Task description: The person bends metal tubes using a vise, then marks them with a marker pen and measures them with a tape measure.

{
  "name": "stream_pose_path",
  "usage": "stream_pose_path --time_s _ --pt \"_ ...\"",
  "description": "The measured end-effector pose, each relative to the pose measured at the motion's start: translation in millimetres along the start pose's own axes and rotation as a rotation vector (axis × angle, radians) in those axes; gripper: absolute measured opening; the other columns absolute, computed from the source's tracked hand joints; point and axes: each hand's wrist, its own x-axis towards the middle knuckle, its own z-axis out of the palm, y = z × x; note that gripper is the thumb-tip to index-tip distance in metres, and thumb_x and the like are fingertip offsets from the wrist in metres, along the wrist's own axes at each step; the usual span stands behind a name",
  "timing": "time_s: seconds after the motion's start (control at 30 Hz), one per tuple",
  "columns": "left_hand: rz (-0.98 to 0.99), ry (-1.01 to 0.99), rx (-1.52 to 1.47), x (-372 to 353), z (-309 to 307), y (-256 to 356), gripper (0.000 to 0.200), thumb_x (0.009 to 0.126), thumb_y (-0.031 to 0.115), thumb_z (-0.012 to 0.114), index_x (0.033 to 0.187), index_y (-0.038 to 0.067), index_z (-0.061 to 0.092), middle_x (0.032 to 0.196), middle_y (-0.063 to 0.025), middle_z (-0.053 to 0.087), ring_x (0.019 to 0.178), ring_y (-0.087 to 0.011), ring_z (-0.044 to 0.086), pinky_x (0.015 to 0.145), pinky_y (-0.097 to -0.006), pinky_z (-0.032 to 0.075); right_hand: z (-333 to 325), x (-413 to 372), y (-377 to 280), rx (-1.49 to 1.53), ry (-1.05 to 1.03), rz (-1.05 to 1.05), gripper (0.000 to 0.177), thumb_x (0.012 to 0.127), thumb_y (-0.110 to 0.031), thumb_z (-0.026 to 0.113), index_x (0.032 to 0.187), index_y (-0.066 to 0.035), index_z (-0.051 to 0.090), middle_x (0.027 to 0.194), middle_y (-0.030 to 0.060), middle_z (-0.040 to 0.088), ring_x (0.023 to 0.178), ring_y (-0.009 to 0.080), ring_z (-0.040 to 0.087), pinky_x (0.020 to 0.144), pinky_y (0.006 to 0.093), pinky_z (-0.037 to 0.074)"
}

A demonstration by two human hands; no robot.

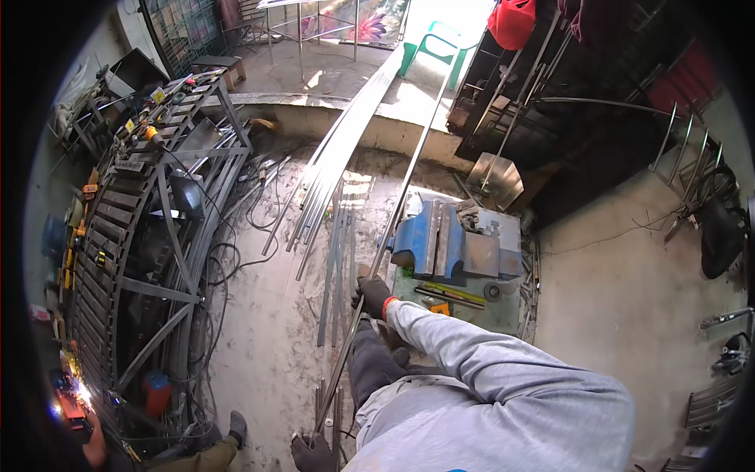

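A long thin metal tube (pixel 409 169) runs diagonally from the green chair at the top down to the bottom of the view. My right hand (pixel 372 293), in a dark glove with a red band at the wrist, is wrapped round its middle, just left of the blue bench vise (pixel 429 240). Down at the bottom edge, my left hand (pixel 313 453), also gloved, closes round the tube's near end. The left fingers are partly cut off by the frame. Beside the tube, a bundle of shiny tubes (pixel 346 134) slopes toward the floor.
At the lower left, a co-worker's hand (pixel 95 442) holds a red power tool (pixel 73 411) throwing sparks. A slatted metal rack (pixel 118 212) fills the left side, with cables (pixel 222 275) on the floor. A green chair (pixel 434 46) stands at the top; a metal sheet (pixel 495 181) lies behind the vise.
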Motion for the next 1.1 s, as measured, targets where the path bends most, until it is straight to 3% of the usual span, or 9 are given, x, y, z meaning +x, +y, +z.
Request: stream_pose_path --time_s 0.07,0.13,0.2,0.33,0.4,0.5,0.63,0.83,1.1 --pt "-0.097 0.178 0.211 1 -37 14 0.06 0.076 0.039 0.077 0.124 0.004 0.063 0.117 -0.0286 0.067 0.105 -0.0448 0.065 0.093 -0.0487 0.052 -4 16 -16 0.039 0.009 0.015 0.02 0.103 -0.027 0.06 0.102 -0.013 0.045 0.075 0.0055 0.05 0.06 0.0243 0.055 0.058 0.0467 0.052" --pt "-0.07 0.094 0.153 11 4 -27 0.048 0.079 0.041 0.076 0.11 0.005 0.071 0.095 -0.0256 0.071 0.091 -0.0414 0.069 0.083 -0.0477 0.054 -19 30 -27 0.042 -0.06 -0.034 0.018 0.103 -0.027 0.058 0.102 -0.014 0.047 0.075 0.0056 0.05 0.061 0.024 0.055 0.057 0.0459 0.052" --pt "-0.372 -0.421 -0.092 32 25 -30 0.038 0.082 0.042 0.075 0.094 0.006 0.074 0.078 -0.0229 0.069 0.081 -0.0402 0.071 0.072 -0.0503 0.053 -35 43 -37 0.016 -0.04 0.055 0.015 0.104 -0.026 0.054 0.1 -0.014 0.048 0.074 0.0057 0.049 0.062 0.0232 0.056 0.055 0.0443 0.05" --pt "-0.32 -0.444 0.005 32 100 -47 0.038 0.083 0.043 0.073 0.092 0.006 0.074 0.079 -0.0231 0.07 0.08 -0.0424 0.07 0.071 -0.0519 0.053 -76 66 -38 0.101 -0.305 0.133 0.012 0.1 -0.018 0.054 0.095 -0.012 0.044 0.076 0.0064 0.045 0.058 0.023 0.05 0.051 0.0416 0.045" --pt "-0.314 -0.443 0.037 38 107 -47 0.038 0.084 0.043 0.071 0.092 0.007 0.074 0.079 -0.0233 0.07 0.08 -0.0438 0.07 0.07 -0.053 0.053 -50 50 -41 -0.067 0.097 0.002 0.015 0.1 -0.016 0.053 0.09 -0.011 0.043 0.078 0.007 0.046 0.061 0.0232 0.053 0.052 0.0414 0.046" --pt "-0.283 -0.412 0.043 57 102 -41 0.038 0.086 0.044 0.07 0.09 0.007 0.073 0.08 -0.0236 0.07 0.08 -0.0461 0.069 0.069 -0.0546 0.053 -93 151 -2 -0.392 -0.198 -0.176 0.012 0.101 -0.016 0.054 0.092 -0.011 0.046 0.079 0.0066 0.048 0.063 0.0229 0.056 0.054 0.0416 0.049" --pt "-0.164 -0.255 -0.088 102 101 -19 0.037 0.087 0.045 0.069 0.087 0.008 0.073 0.079 -0.0232 0.071 0.079 -0.0473 0.069 0.068 -0.0565 0.053 -40 85 -117 -0.065 -0.021 -0.07 0.005 0.101 -0.013 0.055 0.105 -0.01 0.054 0.085 0.0063 0.057 0.069 0.0227 0.063 0.063 0.0419 0.057" --pt "-0.059 -0.119 -0.129 242 23 151 0.036 0.088 0.04 0.069 0.09 0.004 0.071 0.08 -0.0237 0.071 0.079 -0.0453 0.07 0.069 -0.0543 0.052 -17 79 -232 -0.23 -0.087 -0.382 0.04 0.099 -0.015 0.06 0.135 -0.009 0.045 0.12 0.0154 0.058 0.098 0.0287 0.068 0.073 0.0416 0.06" --pt "0.223 -0.275 -0.323 316 38 319 0.045 0.093 0.038 0.061 0.115 -0.001 0.062 0.094 -0.0283 0.07 0.086 -0.0479 0.068 0.075 -0.0526 0.053 -61 -36 -139 -0.03 -0.121 -0.363 0.031 0.105 -0.024 0.056 0.127 -0.003 0.059 0.102 0.0111 0.074 0.089 0.0191 0.073 0.077 0.0334 0.06"
